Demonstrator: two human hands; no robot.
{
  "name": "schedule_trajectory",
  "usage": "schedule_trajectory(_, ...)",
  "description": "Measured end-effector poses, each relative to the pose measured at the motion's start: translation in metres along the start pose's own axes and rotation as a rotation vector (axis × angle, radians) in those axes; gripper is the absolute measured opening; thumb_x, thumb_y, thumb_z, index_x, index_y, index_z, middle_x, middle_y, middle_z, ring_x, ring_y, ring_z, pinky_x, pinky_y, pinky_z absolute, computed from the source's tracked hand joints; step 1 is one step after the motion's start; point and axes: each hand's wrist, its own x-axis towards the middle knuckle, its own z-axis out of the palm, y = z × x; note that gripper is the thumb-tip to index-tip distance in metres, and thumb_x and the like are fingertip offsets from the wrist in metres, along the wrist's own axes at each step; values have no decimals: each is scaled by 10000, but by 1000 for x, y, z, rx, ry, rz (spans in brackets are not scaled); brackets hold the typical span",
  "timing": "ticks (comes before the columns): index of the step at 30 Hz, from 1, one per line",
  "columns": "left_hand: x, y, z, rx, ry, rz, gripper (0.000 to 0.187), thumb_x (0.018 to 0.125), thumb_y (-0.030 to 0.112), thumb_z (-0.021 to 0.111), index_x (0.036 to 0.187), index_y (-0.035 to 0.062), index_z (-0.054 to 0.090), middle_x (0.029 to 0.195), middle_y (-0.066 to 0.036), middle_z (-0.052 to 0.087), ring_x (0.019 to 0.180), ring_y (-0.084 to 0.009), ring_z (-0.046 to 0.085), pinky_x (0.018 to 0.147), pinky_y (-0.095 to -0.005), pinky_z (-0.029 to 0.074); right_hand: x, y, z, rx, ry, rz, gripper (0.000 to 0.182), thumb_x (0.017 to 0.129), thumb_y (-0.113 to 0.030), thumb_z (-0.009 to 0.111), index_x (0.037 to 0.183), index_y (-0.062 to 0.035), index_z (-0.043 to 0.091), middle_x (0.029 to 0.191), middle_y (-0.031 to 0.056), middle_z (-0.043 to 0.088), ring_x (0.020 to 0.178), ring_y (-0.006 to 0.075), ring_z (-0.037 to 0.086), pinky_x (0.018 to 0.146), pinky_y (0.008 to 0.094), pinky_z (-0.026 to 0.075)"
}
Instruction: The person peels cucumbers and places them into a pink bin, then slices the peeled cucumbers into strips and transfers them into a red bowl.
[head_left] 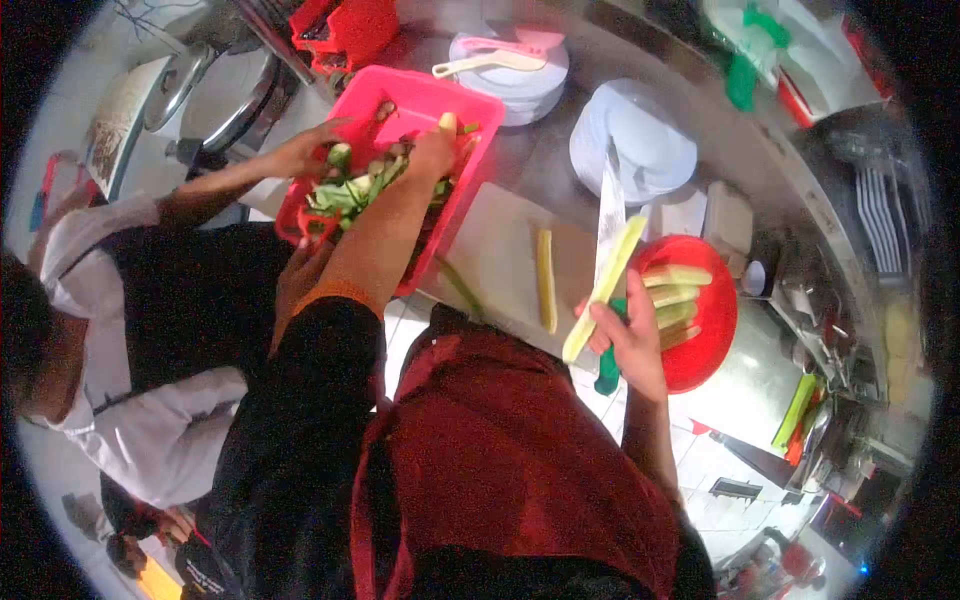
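Note:
My right hand (635,335) is closed around a kitchen knife (612,195) with a green handle, its blade pointing away from me. A long pale cucumber strip (612,280) is in the same hand, lying along the blade. My left hand (432,155) reaches over a pink bin (487,120) of vegetable scraps (360,190). A pale cucumber piece (447,122) sticks out past its fingers, which are partly hidden. On the white cutting board (500,240) between my hands lie another cucumber strip (546,280) and a thin green strip (458,285). Several cucumber lengths (675,295) rest on a red plate (715,335).
At my left a co-worker in white sleeves has one hand (315,148) at the bin and another (298,275) by its near side. White plates stand in stacks (640,145) behind the board; a spatula (490,62) tops another stack (520,95). A metal surface (765,385) lies right.

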Motion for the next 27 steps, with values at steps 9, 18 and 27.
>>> schedule_trajectory(9, -15, -29, -58, -1089, -77, -137, 366, 880, 211, 573, 1189, 27, 503, 964, -183, 630, 858, -327, 653, 721, -456, 539, -66, 24, -57, 87, 512, 30, 332, 875, -77, 568, 1179, -69, 435, 771, 46, 571, 478, 61, 419, 406, 201, 320)
schedule_trajectory(18, -92, -3, -76, -2350, -350, -97, 435, 963, 236, 461, 1359, 66, 402, 1207, -155, 529, 951, -239, 566, 770, -378, 524, -80, 37, -55, 240, 625, -20, 331, 901, -75, 540, 1222, -59, 458, 767, 19, 524, 475, 40, 394, 387, 187, 284)
schedule_trajectory(27, -84, -46, -68, -658, 352, -19, 390, 846, 78, 669, 1200, 64, 504, 1005, -110, 583, 792, -212, 622, 623, -348, 532, -96, 61, -65, 206, 625, -2, 349, 888, -91, 578, 1213, -61, 455, 789, 53, 582, 487, 64, 439, 394, 188, 314)
